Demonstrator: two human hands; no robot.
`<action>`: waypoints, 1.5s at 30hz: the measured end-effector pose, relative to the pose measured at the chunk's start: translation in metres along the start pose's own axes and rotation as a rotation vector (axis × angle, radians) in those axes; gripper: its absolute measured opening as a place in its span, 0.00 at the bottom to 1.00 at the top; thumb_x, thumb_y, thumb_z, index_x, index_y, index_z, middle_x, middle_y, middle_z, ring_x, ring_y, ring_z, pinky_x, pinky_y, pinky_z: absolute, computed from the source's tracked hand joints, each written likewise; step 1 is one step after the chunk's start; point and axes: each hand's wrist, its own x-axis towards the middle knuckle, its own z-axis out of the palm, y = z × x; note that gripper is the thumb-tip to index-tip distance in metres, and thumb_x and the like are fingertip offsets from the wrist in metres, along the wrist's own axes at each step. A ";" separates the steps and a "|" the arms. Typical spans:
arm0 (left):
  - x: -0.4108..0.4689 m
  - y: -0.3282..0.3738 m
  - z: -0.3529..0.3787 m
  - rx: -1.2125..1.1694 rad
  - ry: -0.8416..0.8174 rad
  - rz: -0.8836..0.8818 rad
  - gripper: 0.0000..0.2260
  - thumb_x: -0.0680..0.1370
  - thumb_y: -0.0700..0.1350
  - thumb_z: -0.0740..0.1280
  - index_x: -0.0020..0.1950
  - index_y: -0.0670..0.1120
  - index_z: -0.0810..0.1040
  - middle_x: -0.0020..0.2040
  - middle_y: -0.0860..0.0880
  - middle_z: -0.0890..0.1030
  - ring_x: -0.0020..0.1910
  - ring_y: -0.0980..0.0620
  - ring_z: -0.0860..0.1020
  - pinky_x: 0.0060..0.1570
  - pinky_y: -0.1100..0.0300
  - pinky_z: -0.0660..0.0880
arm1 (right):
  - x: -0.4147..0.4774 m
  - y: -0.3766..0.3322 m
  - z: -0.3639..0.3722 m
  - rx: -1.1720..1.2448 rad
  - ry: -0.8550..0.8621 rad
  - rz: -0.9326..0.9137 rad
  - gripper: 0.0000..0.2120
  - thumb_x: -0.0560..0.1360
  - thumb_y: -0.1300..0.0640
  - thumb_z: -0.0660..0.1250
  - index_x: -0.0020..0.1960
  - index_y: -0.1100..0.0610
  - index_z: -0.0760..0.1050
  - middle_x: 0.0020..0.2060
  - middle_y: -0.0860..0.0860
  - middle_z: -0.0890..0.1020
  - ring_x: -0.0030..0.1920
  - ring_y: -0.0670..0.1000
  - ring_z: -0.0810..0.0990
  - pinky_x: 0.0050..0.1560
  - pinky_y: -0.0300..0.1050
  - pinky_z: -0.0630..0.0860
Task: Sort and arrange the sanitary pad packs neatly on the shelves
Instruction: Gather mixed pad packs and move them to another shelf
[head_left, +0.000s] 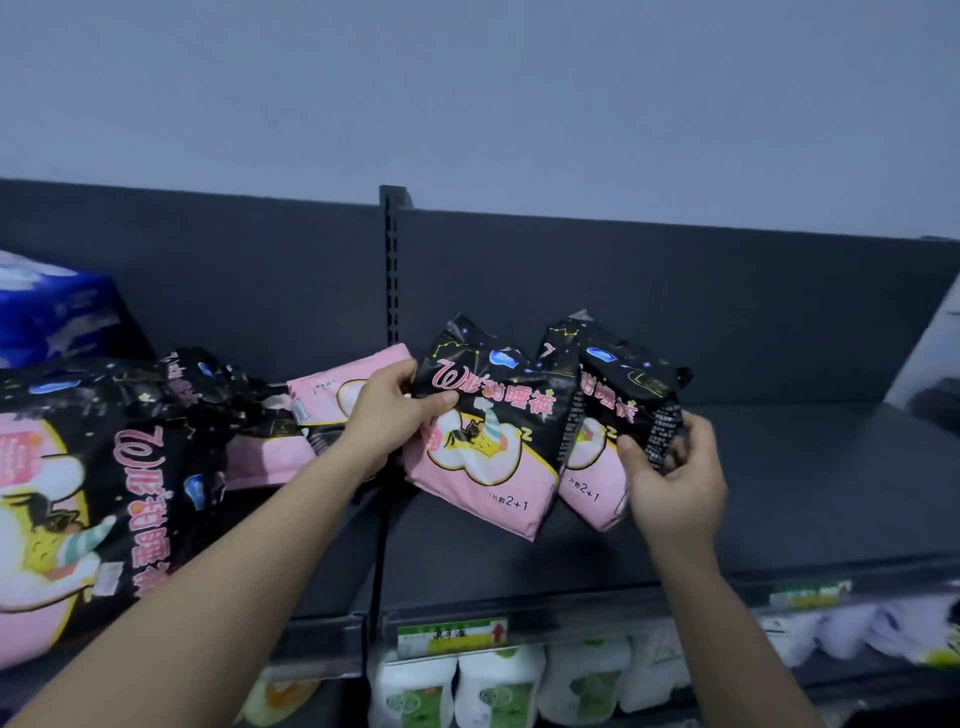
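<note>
Two small black-and-pink packs stand tilted on the dark shelf (779, 493), long axes leaning left, side by side and overlapping. The left hand (387, 410) pinches the left pack (483, 447) at its upper left edge. The right hand (670, 478) curls round the right pack (618, 415) low on its right side, with bare shelf to its right.

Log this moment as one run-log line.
left hand: grips left black-and-pink pad pack | right hand: grips right black-and-pink pad pack | both: side by side, tilted, at dark shelf
</note>
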 end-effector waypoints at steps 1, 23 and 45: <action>0.001 0.004 0.009 -0.005 -0.002 0.009 0.07 0.71 0.37 0.75 0.43 0.40 0.77 0.32 0.49 0.79 0.27 0.53 0.76 0.27 0.65 0.70 | 0.004 0.001 -0.010 0.000 0.018 0.003 0.20 0.70 0.58 0.75 0.56 0.45 0.72 0.47 0.46 0.83 0.50 0.52 0.82 0.53 0.51 0.76; -0.089 0.117 0.351 -0.180 -0.319 0.010 0.20 0.62 0.44 0.80 0.44 0.36 0.75 0.41 0.39 0.83 0.38 0.45 0.80 0.40 0.49 0.74 | 0.081 0.045 -0.388 -0.215 0.382 0.065 0.18 0.69 0.54 0.75 0.54 0.42 0.73 0.42 0.41 0.82 0.46 0.50 0.81 0.53 0.53 0.77; -0.228 0.222 0.691 -0.420 -0.747 -0.072 0.11 0.71 0.35 0.74 0.50 0.39 0.76 0.38 0.43 0.81 0.31 0.49 0.80 0.29 0.60 0.77 | 0.095 0.088 -0.721 -0.428 0.769 0.101 0.21 0.68 0.57 0.76 0.58 0.44 0.75 0.48 0.43 0.83 0.51 0.50 0.81 0.55 0.49 0.76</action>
